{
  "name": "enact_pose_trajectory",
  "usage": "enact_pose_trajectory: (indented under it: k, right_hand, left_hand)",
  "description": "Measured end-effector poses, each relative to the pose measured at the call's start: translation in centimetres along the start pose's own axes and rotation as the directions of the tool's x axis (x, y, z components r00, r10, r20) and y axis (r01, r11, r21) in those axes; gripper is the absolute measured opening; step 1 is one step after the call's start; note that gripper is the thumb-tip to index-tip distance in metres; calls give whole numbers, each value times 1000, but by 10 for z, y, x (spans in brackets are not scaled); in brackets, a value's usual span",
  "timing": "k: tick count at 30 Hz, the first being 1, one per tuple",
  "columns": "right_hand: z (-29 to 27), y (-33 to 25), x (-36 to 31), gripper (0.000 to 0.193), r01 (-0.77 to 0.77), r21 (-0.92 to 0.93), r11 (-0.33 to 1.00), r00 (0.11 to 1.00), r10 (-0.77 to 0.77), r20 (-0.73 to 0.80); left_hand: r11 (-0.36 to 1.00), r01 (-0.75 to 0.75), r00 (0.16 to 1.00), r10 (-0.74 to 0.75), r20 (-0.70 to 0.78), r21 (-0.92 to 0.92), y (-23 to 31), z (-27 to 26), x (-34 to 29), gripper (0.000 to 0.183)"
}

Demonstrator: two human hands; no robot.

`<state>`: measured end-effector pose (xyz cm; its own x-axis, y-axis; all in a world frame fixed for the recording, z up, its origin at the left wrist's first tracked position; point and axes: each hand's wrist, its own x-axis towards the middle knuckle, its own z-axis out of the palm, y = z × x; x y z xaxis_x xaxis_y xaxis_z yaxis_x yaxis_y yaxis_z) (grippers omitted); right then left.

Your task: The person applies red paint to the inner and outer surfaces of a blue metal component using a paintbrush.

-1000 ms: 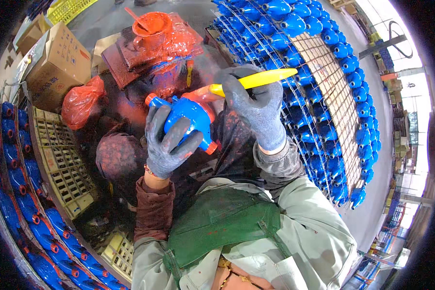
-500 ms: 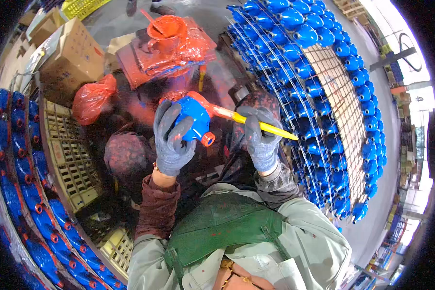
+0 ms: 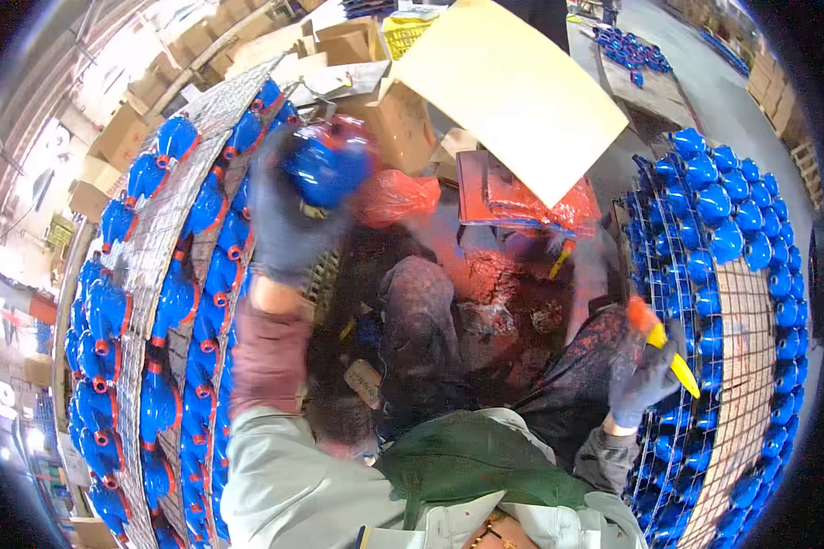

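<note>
Raised on the left side, my left hand (image 3: 293, 224) in a grey work glove is closed around a rounded blue casting (image 3: 330, 174) with red paint on its far end. Hand and casting are smeared by motion, beside a rack of blue castings with red rims (image 3: 176, 297). My right hand (image 3: 639, 382), also gloved, is closed on the yellow handle of a paintbrush (image 3: 674, 360). Its bristle end is coated orange-red and points up and away, near the right rack of blue castings (image 3: 687, 297).
Between my knees lies a red-splattered work spot (image 3: 494, 279). Beyond it are a red-coated stand (image 3: 481, 192) and a crumpled red plastic bag (image 3: 398, 197). A flat cream patch (image 3: 513, 87) covers part of the far view. Cardboard boxes (image 3: 403, 119) stand behind.
My left hand has carried the blue casting away from the middle, to the left rack. The brush in my right hand has moved right and nearer me, off the casting. The view has turned left.
</note>
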<state>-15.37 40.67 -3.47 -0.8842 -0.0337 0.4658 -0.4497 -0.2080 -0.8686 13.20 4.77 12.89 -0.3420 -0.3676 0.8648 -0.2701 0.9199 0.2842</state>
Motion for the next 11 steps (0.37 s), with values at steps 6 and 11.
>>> enact_pose_trajectory:
  k: [6, 11]
  right_hand:
    - [-80, -22, 58, 37, 24, -204, 979, 981, -63, -184]
    - [-140, -25, 116, 36, 221, -771, 597, 970, -217, 110]
  left_hand:
    - [607, -35, 928, -275, 251, 794, -37, -130, 81, 77]
    - [357, 123, 567, -791, 229, 926, -106, -185, 108, 76]
